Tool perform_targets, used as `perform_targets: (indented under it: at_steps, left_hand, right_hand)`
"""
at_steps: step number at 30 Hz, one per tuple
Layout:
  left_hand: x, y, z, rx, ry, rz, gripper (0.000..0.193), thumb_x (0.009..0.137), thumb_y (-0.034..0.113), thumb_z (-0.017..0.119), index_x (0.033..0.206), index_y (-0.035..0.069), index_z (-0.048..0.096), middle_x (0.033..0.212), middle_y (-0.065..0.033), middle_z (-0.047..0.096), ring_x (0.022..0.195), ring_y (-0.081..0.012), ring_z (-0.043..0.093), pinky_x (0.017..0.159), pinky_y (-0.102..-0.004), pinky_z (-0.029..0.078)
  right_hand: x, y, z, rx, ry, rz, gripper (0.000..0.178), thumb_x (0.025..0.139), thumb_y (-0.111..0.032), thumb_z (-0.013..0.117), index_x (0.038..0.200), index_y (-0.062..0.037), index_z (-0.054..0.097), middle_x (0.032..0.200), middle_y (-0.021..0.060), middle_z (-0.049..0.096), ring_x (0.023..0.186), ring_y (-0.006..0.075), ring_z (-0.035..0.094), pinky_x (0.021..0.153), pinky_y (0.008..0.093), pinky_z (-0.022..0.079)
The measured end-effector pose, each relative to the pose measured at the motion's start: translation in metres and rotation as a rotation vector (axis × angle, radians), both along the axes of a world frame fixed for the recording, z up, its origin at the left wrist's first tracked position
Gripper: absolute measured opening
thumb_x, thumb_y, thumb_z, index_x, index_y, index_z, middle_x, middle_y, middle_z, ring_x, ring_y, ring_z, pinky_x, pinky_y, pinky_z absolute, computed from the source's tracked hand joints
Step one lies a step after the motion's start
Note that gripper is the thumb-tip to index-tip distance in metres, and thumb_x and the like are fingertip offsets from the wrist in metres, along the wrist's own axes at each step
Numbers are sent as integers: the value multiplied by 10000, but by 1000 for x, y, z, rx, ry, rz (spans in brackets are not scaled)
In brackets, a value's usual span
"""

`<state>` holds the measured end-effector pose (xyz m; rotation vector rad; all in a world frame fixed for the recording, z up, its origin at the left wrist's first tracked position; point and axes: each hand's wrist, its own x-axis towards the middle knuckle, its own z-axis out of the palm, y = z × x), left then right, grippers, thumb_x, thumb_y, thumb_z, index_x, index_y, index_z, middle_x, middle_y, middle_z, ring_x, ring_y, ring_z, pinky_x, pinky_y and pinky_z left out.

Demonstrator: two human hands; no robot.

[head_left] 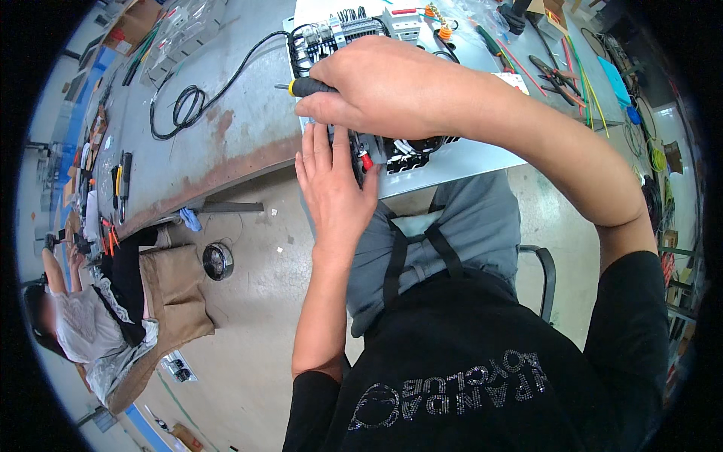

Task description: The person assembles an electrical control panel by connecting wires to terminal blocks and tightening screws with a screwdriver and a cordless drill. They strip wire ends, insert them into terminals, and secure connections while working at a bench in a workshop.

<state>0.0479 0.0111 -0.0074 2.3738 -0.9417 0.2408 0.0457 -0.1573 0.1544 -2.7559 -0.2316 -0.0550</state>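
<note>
My right hand (376,84) is closed round the black and yellow handle of a screwdriver (309,87). Its metal shaft points left past the panel's edge. Just below, my left hand (331,173) lies with fingers stretched forward over the near left part of a wired panel (482,154). Its fingertips reach under my right hand, so what they touch is partly hidden. Beside the left thumb shows a small red part (367,161) among black components. Rows of terminal blocks (339,34) with black wires sit at the panel's far side.
A loose black cable (192,105) runs left across the grey metal table (248,143). Pliers (557,79), a green-handled tool (489,41) and coloured wires lie at the right. Screwdrivers (124,181) rest at the table's left edge. Another person (105,324) sits at the left.
</note>
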Motion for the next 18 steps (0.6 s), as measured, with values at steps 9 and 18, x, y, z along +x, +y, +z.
perform_targets:
  at_steps: [9, 18]
  left_hand:
    - [3, -5, -21, -161, 49, -12, 811, 846, 108, 763, 1595, 68, 456, 1652, -254, 369, 1524, -482, 352, 1251, -556, 299]
    - [6, 2, -11, -201, 79, -62, 702, 861, 127, 775, 1520, 51, 545, 1606, -245, 446, 1501, -475, 390, 1240, -547, 312]
  right_hand:
    - [0, -20, -23, 114, -230, 86, 480, 998, -211, 549, 1443, -36, 587, 901, 264, 744, 886, 445, 738, 833, 535, 577]
    - [4, -4, -18, 74, -134, -62, 432, 1043, -236, 537, 1392, 16, 570, 792, 226, 729, 785, 415, 733, 777, 493, 589]
